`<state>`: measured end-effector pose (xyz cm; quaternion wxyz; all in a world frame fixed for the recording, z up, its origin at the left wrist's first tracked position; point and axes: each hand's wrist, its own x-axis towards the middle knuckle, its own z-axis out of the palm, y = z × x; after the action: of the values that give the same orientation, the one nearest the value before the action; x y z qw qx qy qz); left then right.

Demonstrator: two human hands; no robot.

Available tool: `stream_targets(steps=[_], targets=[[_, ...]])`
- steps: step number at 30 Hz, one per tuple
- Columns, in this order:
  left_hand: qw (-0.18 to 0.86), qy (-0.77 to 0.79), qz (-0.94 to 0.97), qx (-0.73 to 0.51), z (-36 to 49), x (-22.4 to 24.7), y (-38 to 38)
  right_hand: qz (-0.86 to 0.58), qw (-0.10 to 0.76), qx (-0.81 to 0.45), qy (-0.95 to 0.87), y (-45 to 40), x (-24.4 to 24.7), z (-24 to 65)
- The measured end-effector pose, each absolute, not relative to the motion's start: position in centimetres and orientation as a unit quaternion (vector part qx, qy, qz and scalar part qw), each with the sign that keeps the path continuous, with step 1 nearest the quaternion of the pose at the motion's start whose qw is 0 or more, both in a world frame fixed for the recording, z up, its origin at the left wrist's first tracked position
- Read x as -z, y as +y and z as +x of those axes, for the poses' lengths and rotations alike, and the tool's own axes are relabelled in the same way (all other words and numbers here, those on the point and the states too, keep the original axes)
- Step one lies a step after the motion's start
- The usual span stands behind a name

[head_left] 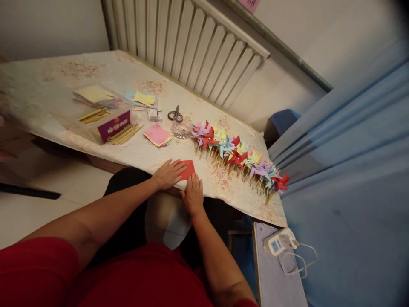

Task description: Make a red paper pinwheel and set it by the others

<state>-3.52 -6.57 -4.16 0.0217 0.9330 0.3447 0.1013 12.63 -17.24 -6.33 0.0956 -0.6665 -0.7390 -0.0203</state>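
Observation:
A piece of red paper [188,170] lies at the table's front edge, under my fingers. My left hand [168,174] rests flat on its left side with the fingers stretched out. On its lower right corner lie the straight fingers of my right hand [193,194]. Neither hand grips anything. Just beyond the paper is a stack of coloured paper squares [158,135], pink on top. To the right, a long row of finished paper pinwheels [238,158] in red, purple, yellow and blue lies with the sticks pointing toward me.
Black-handled scissors [175,116] lie near a clear bag [181,131] and a small box [154,115]. Leftward stands a clear plastic bin [76,132] with sticks and paper, beside loose wooden sticks [126,134]. A radiator [191,51] borders the back; a power strip [280,241] sits at lower right.

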Motion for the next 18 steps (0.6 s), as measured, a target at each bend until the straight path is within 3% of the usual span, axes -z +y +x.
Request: stream_targets(steps=[10, 18], targets=[[0.025, 0.378, 0.919, -0.108, -3.6, 4.2, -6.7, -0.664, 0.155, 0.017, -0.732, -17.5, 5.9, 12.7], [0.011, 0.373, 0.921, -0.111, -3.6, 4.5, -6.6, -0.599, 0.109, 0.010, -0.793, -13.9, 6.2, 12.3]])
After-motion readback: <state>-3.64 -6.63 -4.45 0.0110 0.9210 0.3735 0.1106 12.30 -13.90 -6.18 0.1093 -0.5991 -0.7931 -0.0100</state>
